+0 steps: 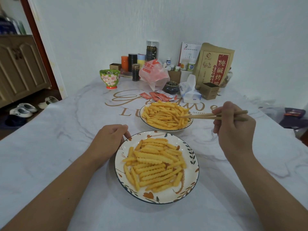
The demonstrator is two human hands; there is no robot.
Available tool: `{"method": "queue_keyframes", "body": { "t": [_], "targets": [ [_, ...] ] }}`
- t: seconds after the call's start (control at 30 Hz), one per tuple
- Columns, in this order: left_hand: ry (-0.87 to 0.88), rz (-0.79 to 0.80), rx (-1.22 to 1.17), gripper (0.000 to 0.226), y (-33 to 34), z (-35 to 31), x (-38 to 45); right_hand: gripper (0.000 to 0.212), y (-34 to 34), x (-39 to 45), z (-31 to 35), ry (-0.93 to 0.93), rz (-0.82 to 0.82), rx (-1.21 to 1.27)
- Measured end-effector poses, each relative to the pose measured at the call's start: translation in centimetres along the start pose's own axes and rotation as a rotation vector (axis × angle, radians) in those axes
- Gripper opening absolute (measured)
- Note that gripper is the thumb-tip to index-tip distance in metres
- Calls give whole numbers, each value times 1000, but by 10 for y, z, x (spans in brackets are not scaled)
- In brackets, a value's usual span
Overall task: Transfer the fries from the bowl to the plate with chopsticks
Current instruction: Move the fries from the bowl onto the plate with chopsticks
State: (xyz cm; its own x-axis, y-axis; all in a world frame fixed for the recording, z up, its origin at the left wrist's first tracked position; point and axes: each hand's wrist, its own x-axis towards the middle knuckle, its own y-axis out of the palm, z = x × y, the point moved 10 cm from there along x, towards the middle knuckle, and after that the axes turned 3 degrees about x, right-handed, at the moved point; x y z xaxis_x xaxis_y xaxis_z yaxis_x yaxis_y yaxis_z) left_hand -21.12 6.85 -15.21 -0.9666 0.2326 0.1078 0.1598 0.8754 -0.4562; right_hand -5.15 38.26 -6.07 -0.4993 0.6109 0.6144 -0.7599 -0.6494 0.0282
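A white bowl (145,121) heaped with crinkle-cut fries (164,115) sits in the middle of the table. Nearer to me stands a flower-patterned plate (191,179) with its own pile of fries (155,164). My right hand (233,130) grips a pair of wooden chopsticks (200,116), whose tips reach into the right side of the bowl among the fries. My left hand (111,140) rests at the plate's upper left rim, fingers curled against its edge.
Ketchup sachets (158,96) lie just behind the bowl. Further back are a green floral bowl (110,79), a pink plastic bag (154,74), a tissue pack (190,90), a brown paper bag (215,64), jars and small boxes. Shoes lie on the floor at left.
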Motion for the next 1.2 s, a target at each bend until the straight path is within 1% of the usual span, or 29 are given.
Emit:
{"method": "queue_keyframes", "body": {
  "t": [0.17,0.3,0.43,0.53,0.67,0.8,1.0,1.13,1.2],
  "targets": [
    [4,4,-8,47,0,0,1,44,12,-5,-2,-10,52,-53],
    [6,3,-3,47,0,1,2,51,9,-9,12,-167,33,-118],
    [1,0,-2,46,0,0,2,57,11,-7,5,-125,40,-150],
    [-2,0,-3,46,0,0,1,57,16,-9,2,-137,69,-158],
    [1,-2,-4,47,0,0,0,53,18,-10,0,-121,87,-131],
    [0,4,-14,47,1,1,1,44,13,-10,5,-109,55,-57],
    [2,2,-10,47,1,0,1,43,11,-7,-13,31,34,4],
    [0,6,-17,47,0,1,2,50,-5,2,-14,144,-80,236],
    [1,6,-15,47,0,2,2,57,-3,8,-19,277,-36,410]
  ]
}}
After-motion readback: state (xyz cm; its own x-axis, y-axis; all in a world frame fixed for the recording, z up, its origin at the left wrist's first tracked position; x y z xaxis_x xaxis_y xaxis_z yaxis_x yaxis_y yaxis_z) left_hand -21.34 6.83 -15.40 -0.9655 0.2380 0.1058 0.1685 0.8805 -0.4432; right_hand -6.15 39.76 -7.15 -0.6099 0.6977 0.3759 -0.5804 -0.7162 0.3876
